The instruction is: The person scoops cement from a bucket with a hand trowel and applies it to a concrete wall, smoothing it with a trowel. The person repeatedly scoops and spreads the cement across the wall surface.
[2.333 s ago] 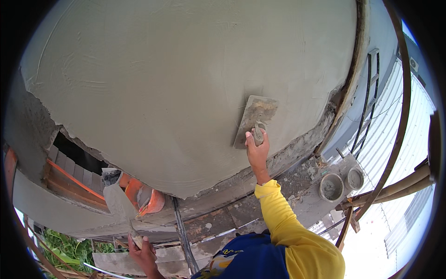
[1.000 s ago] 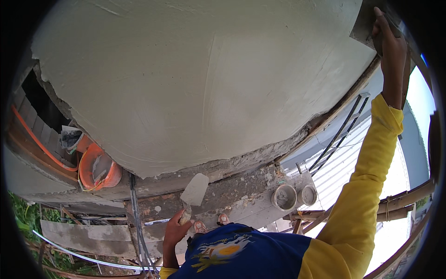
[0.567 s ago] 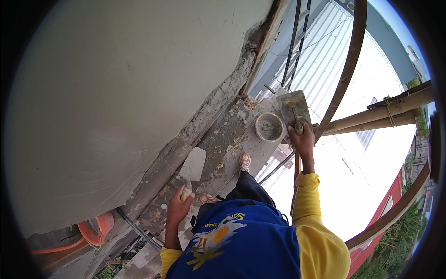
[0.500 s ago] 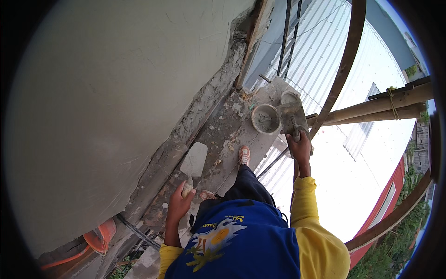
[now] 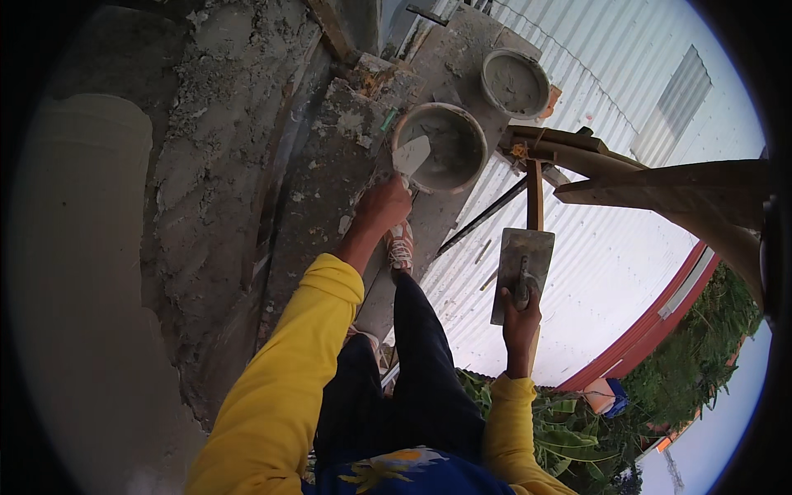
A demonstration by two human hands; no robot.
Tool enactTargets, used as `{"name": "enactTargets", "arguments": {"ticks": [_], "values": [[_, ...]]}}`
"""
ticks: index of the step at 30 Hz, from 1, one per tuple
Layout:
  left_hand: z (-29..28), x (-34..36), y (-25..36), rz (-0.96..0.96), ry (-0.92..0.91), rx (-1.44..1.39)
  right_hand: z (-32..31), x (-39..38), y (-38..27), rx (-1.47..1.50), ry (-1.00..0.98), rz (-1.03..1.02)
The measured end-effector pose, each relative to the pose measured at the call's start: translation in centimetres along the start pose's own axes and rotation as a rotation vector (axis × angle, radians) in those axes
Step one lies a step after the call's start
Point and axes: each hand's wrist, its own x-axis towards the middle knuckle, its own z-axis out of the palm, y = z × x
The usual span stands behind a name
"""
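My left hand [image 5: 384,204] is closed round the handle of a pointing trowel [image 5: 412,155], whose pale blade reaches over the rim of the nearer bucket [image 5: 482,165]. Grey wet mortar [image 5: 444,148] lies inside that bucket. Out to the right, my right hand [image 5: 520,320] grips the handle of a rectangular plastering float [image 5: 538,250], its handle side turned up toward me. A second bucket [image 5: 544,82], also with grey mortar in it, stands farther off, beyond the first.
To the left rises a wall, part smooth plaster [image 5: 91,214], part rough mortar [image 5: 214,107]. I stand on a narrow plank platform [image 5: 318,194]. Right of it are wooden poles [image 5: 660,186], and a drop to a corrugated metal roof [image 5: 594,280] and plants.
My left hand has brought the trowel forward from beside the wall to the bucket. My right hand with the float has come away from the buckets. The view has shifted forward.
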Motion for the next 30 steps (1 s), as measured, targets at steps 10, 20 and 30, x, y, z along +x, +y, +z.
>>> {"name": "enactTargets", "arguments": {"ticks": [10, 20, 30], "values": [[9.1, 23.1, -0.1, -0.193, -0.263, -0.214, 1.9, 1.2, 4.6, 0.011, -0.094, 0.333], [12.1, 22.8, -0.8, -0.278, -0.299, -0.910, 3.8, 1.7, 5.2, 0.076, -0.169, 0.464], [11.6, 24.9, -1.1, 0.136, -0.087, -0.086, 4.8, 1.7, 5.4, 0.036, -0.169, 0.421]]}}
